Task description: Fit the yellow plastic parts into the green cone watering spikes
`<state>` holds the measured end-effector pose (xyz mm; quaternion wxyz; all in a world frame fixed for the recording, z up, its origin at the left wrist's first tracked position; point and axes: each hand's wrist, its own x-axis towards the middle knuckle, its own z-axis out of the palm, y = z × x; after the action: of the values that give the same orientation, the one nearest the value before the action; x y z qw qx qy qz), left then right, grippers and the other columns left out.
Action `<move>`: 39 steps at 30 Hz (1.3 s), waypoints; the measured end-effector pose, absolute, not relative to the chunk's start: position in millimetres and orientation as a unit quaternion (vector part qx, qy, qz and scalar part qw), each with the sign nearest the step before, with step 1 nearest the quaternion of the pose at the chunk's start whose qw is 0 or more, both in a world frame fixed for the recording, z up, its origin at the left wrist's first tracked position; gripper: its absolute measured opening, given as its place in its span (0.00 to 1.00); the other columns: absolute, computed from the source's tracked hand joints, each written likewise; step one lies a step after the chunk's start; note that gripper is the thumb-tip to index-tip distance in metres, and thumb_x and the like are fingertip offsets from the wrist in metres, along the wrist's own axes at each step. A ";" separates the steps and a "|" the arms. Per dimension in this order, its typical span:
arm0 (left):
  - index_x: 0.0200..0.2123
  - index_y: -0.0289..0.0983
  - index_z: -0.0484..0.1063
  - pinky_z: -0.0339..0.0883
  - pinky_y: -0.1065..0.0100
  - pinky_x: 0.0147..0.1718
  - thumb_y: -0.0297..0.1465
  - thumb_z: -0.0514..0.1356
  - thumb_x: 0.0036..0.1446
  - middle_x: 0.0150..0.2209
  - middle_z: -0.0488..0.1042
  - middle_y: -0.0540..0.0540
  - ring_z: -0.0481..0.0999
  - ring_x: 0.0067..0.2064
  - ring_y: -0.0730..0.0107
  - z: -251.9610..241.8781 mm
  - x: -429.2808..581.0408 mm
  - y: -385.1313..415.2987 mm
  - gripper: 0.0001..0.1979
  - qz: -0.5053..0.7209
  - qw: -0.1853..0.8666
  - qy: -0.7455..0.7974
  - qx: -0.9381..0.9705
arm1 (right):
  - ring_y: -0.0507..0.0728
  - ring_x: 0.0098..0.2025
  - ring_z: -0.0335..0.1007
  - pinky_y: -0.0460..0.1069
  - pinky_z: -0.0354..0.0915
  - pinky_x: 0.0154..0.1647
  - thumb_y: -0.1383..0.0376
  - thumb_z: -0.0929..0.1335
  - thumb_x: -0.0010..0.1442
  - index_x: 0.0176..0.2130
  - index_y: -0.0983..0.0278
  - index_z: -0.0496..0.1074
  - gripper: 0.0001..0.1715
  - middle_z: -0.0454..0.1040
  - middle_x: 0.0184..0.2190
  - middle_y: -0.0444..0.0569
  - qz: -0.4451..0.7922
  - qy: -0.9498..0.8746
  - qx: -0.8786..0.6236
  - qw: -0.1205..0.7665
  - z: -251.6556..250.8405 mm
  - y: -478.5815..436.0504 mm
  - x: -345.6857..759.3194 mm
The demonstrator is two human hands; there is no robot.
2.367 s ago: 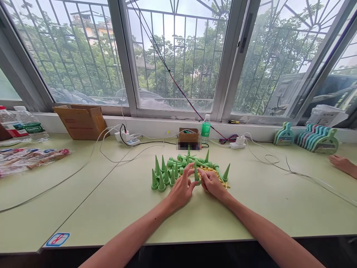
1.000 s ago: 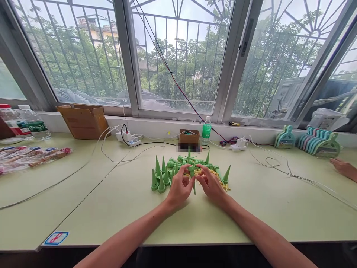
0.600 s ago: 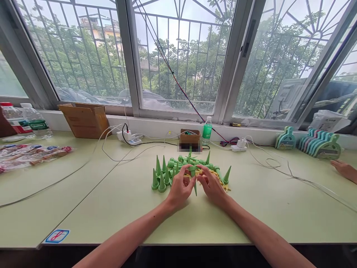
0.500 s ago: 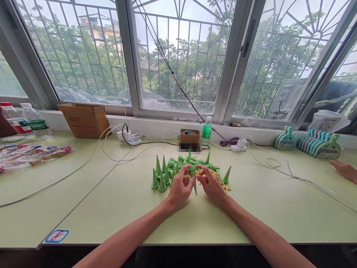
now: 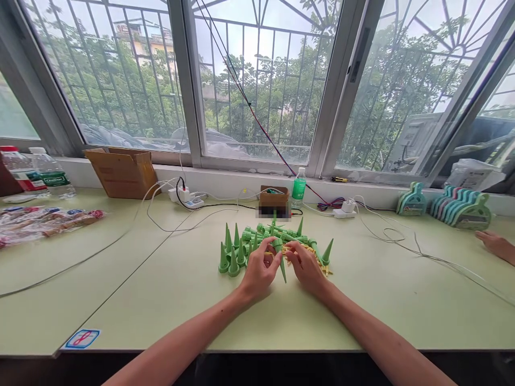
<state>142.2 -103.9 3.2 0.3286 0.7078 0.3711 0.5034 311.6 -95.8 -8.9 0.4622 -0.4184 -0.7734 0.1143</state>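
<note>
My left hand (image 5: 261, 268) is closed on a green plastic plant watering spike (image 5: 283, 267), its wide collar up and its tip pointing down. Just to the right, my right hand (image 5: 308, 268) hovers with bent fingers apart, off the spike and close to a pile of small yellow plastic pieces (image 5: 327, 270). Several green spikes (image 5: 234, 265) stand tip-up on the left of the heap. Behind my hands lie more green spike parts (image 5: 281, 234), partly hidden by my fingers. One more green spike (image 5: 328, 253) leans beyond my right hand.
A small cardboard box (image 5: 274, 198) and a green-labelled bottle (image 5: 299, 187) stand behind the heap. White cables (image 5: 396, 241) cross the table (image 5: 161, 300). A larger carton (image 5: 123, 174) and wrapped packets (image 5: 48, 222) are at left. Another person's hand (image 5: 493, 244) rests near coloured plastic boards (image 5: 462, 206).
My right hand has come away from the spike and moved slightly right. The spike stays in my left hand, its tip swung a little to the right.
</note>
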 end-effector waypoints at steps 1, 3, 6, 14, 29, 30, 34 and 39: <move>0.54 0.37 0.62 0.57 0.75 0.19 0.40 0.56 0.62 0.32 0.66 0.51 0.63 0.21 0.80 3.2 142.0 -103.7 0.20 0.501 0.331 0.371 0.709 | 0.55 0.27 0.67 0.48 0.60 0.30 0.59 0.58 0.70 0.42 0.62 0.67 0.13 0.72 0.27 0.46 0.116 -0.774 -0.417 0.463 -9.2 -95.5 311.5; 0.54 0.37 0.62 0.57 0.75 0.19 0.40 0.56 0.62 0.31 0.66 0.52 0.63 0.21 0.80 3.1 141.7 -103.4 0.20 0.497 0.334 0.370 0.711 | 0.55 0.26 0.67 0.48 0.60 0.30 0.60 0.58 0.70 0.41 0.62 0.66 0.12 0.72 0.27 0.46 0.125 -0.773 -0.413 0.465 -9.7 -95.1 311.3; 0.54 0.38 0.61 0.58 0.75 0.20 0.40 0.56 0.62 0.32 0.66 0.52 0.64 0.21 0.80 2.6 141.0 -102.8 0.20 0.491 0.330 0.367 0.718 | 0.54 0.25 0.66 0.48 0.60 0.29 0.60 0.58 0.70 0.41 0.62 0.65 0.11 0.71 0.25 0.44 0.145 -0.771 -0.407 0.467 -10.4 -94.7 311.4; 0.53 0.39 0.60 0.59 0.75 0.21 0.37 0.56 0.62 0.34 0.67 0.51 0.63 0.21 0.82 0.5 141.0 -103.1 0.18 0.469 0.309 0.360 0.745 | 0.53 0.22 0.61 0.48 0.58 0.27 0.56 0.56 0.71 0.32 0.60 0.60 0.18 0.65 0.20 0.41 0.177 -0.758 -0.413 0.473 -10.3 -95.5 310.2; 0.51 0.39 0.61 0.55 0.75 0.19 0.35 0.55 0.63 0.36 0.67 0.50 0.61 0.20 0.83 1.8 144.0 -106.8 0.15 0.444 0.301 0.346 0.770 | 0.53 0.18 0.56 0.49 0.55 0.21 0.48 0.56 0.69 0.23 0.60 0.56 0.29 0.61 0.16 0.42 0.214 -0.711 -0.441 0.503 -5.6 -95.4 305.7; 0.51 0.39 0.61 0.54 0.75 0.19 0.35 0.54 0.63 0.36 0.67 0.50 0.61 0.20 0.83 2.0 144.0 -106.8 0.14 0.443 0.302 0.346 0.770 | 0.53 0.18 0.56 0.49 0.55 0.21 0.48 0.56 0.69 0.23 0.60 0.57 0.28 0.61 0.16 0.42 0.221 -0.711 -0.439 0.503 -4.9 -95.9 305.6; 0.50 0.39 0.61 0.55 0.75 0.20 0.34 0.54 0.63 0.37 0.67 0.50 0.61 0.20 0.83 2.3 144.2 -106.2 0.13 0.447 0.299 0.352 0.766 | 0.53 0.19 0.57 0.49 0.56 0.22 0.50 0.56 0.70 0.24 0.60 0.58 0.27 0.62 0.17 0.42 0.240 -0.718 -0.427 0.494 -4.0 -97.0 305.4; 0.50 0.39 0.61 0.58 0.75 0.21 0.33 0.54 0.63 0.37 0.67 0.51 0.62 0.21 0.83 1.3 144.3 -104.2 0.13 0.455 0.296 0.364 0.757 | 0.53 0.20 0.59 0.48 0.57 0.23 0.52 0.56 0.70 0.25 0.60 0.58 0.25 0.63 0.18 0.42 0.237 -0.731 -0.421 0.482 -7.2 -94.6 306.1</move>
<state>144.3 -104.2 1.3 0.2955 0.7568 0.3644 0.4552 306.1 -94.6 -7.2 0.4821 -0.4212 -0.7307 0.2370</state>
